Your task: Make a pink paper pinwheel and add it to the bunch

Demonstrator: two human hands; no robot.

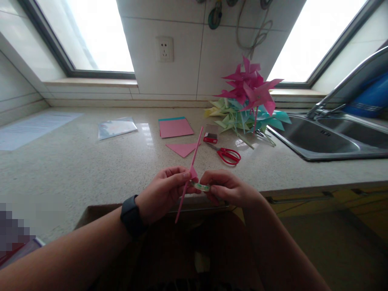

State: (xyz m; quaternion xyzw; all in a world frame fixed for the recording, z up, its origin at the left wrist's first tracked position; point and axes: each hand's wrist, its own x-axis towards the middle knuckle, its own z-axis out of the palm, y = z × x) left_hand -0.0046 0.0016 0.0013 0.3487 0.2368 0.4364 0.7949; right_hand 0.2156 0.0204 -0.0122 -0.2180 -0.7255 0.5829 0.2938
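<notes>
My left hand [165, 194], with a black watch on the wrist, is closed around a long pink stick [194, 155] that slants up to the right, with a small pink paper piece at the fingertips. My right hand [228, 188] is pinched on a small clear, greenish piece [200, 186] that touches the stick. Both hands hover just above the front edge of the speckled countertop [91, 165].
On the counter lie a pink triangle of paper [182, 148], pink and teal sheets [175, 127], a small red box [210, 133], red scissors [227, 155], a clear bag [117, 127] and a heap of pinwheels [248, 101]. A steel sink [327, 137] is at right.
</notes>
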